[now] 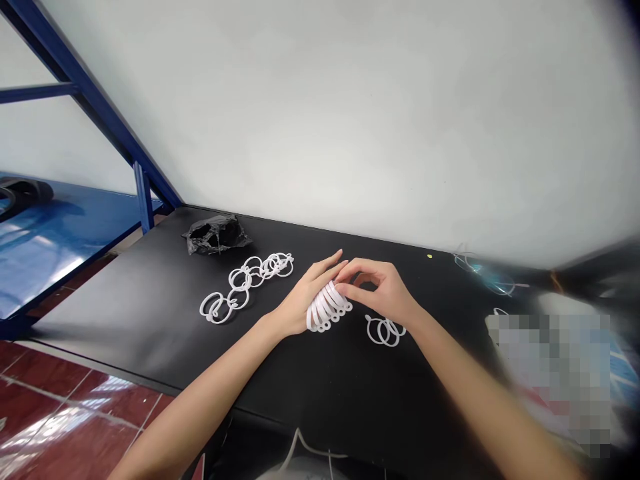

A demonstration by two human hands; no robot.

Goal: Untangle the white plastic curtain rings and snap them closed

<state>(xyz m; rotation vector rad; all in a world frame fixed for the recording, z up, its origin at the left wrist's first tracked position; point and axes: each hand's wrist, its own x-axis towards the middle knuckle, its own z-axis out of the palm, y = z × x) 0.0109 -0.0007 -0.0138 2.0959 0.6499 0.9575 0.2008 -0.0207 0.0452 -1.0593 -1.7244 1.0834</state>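
A row of white curtain rings (326, 303), each with a small eyelet, is gathered in my left hand (303, 297), eyelets pointing down. My left fingers stretch away from me behind the rings, and the palm side is partly hidden. Thumb and index finger of my right hand (377, 283) close at the far end of the row, touching the last ring. Loose white rings (384, 331) lie on the black table under my right wrist. To the left, a longer spread of the same rings (240, 280) lies overlapping on the tabletop.
A crumpled black plastic bag (217, 235) lies on the black table (280, 373) near the wall (320, 120). Clear safety glasses (487, 277) and a blurred-out package (555, 380) are at the right. A blue metal frame (95, 100) stands at the left.
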